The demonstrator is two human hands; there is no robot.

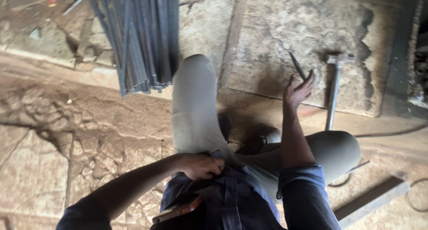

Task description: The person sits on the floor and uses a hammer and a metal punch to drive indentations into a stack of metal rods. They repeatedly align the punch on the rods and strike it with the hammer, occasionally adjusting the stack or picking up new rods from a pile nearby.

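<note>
Dark, thin pointed metal tool point(297, 66) lies at right hand's point(298, 91) open fingertips.

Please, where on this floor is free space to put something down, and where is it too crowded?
Free: the cracked floor left of the left hand, below the steel rods; also the slab between the rods and the right hand. Crowded: around the right hand, with the dark tool and hammer.

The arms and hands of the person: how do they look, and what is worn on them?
Both arms wear dark blue sleeves rolled or pushed up, so the forearms are bare. The right sleeve ends in a thick cuff near the elbow. The left hand and right hand are bare: no gloves, and no watch or ring is visible.
</note>
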